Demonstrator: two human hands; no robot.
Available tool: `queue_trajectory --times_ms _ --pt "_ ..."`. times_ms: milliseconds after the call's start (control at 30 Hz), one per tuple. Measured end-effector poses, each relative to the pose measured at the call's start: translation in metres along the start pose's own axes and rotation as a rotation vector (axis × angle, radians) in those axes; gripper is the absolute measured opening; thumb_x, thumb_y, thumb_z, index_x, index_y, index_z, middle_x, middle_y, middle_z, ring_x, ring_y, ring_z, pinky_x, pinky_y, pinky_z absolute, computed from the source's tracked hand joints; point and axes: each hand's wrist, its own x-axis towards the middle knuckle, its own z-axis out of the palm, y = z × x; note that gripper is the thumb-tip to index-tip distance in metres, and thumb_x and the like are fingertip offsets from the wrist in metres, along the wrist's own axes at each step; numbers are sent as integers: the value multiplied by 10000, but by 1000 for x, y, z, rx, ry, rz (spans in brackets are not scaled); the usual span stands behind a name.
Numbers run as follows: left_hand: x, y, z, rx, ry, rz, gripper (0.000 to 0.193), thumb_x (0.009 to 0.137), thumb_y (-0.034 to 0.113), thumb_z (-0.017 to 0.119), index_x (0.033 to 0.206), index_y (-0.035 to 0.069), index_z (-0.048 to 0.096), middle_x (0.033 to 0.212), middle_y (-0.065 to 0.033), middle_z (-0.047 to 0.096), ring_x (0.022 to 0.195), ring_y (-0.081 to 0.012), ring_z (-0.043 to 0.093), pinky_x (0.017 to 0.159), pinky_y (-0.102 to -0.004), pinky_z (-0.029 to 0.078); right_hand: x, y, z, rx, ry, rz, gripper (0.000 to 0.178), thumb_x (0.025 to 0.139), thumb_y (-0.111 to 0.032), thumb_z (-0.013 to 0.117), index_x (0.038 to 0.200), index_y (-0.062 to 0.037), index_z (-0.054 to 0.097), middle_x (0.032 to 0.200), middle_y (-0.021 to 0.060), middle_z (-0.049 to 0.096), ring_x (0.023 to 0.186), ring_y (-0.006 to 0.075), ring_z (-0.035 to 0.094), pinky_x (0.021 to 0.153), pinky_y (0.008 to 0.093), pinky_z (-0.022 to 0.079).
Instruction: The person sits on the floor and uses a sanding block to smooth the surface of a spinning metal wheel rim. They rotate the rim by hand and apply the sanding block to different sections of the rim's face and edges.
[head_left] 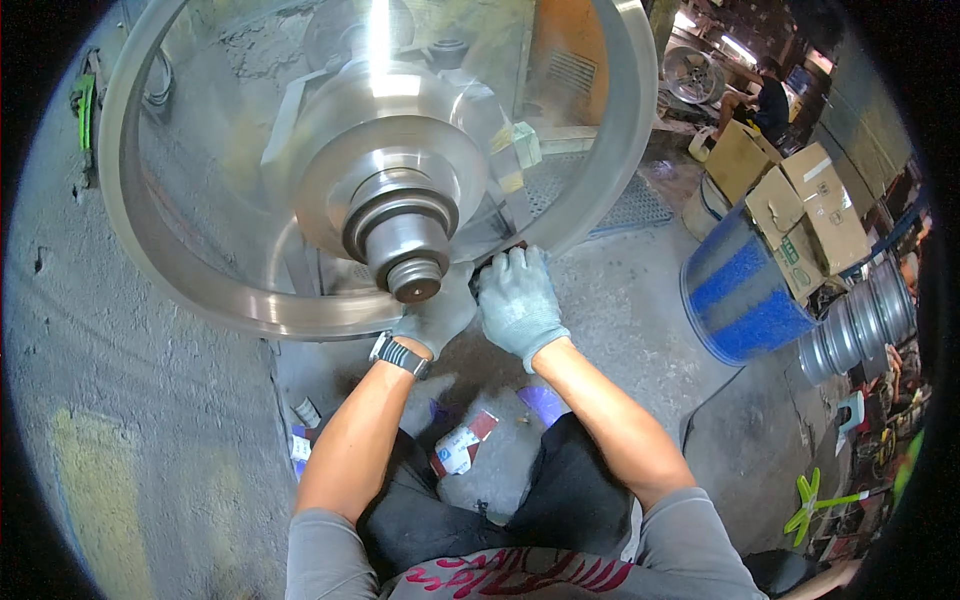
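Fingers (pixel 517 260) of R hand (pixel 521 302) curled, grip unclear, by wheel's (pixel 290 314) lower edge, L hand's (pixel 441 322) part-hidden behind spindle (pixel 408 240), hold can't tell; wheel, mounted on spindle, looks blurred, prob. spinning, so a glove (pixel 527 318) snagging could drag a hand in.

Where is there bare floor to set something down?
Bare floor shows between the right hand and the blue drum. Crowded: between the knees, where a red-and-white pack lies, and at the wheel rim beside the left hand.

Glossy metal rim (pixel 270 312), cloth gloves (pixel 522 300) (matt)
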Motion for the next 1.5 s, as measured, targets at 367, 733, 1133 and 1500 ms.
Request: queue_trajectory --times_ms 367,733,1133,1500 --pt "-2 -3 8 -87 42 13 230 953 164 608 1092 60 758 939 -221 754 893 -418 736 808 -523 578 -3 -2 -2 -32 -16 -37 276 874 -208 645 1020 -27 794 1032 197 698 1063 376 624 1081 573 397" --pt "-5 -4 6 -31 130 76 194 943 176 627 1023 61 761 842 -238 742 782 -432 735 730 -548 588 -5 -2 4 34 17 -41 263 811 -188 684 998 -18 756 1007 187 668 1045 359 605 1041 535 417" --pt "-5 -3 4 -37 -1 -36 252 1000 208 579 1158 92 738 1056 -194 748 992 -394 727 863 -512 581 -5 -3 4 65 32 -45 255 808 -176 681 996 -22 758 998 191 660 1020 365 595 1010 517 428" --pt "-6 -9 9 -4 21 20 256 1020 240 590 1149 98 760 1063 -146 776 1016 -339 751 852 -491 593 -4 -4 4 35 52 -55 219 816 -168 675 971 -33 753 960 178 651 993 349 602 964 492 438"
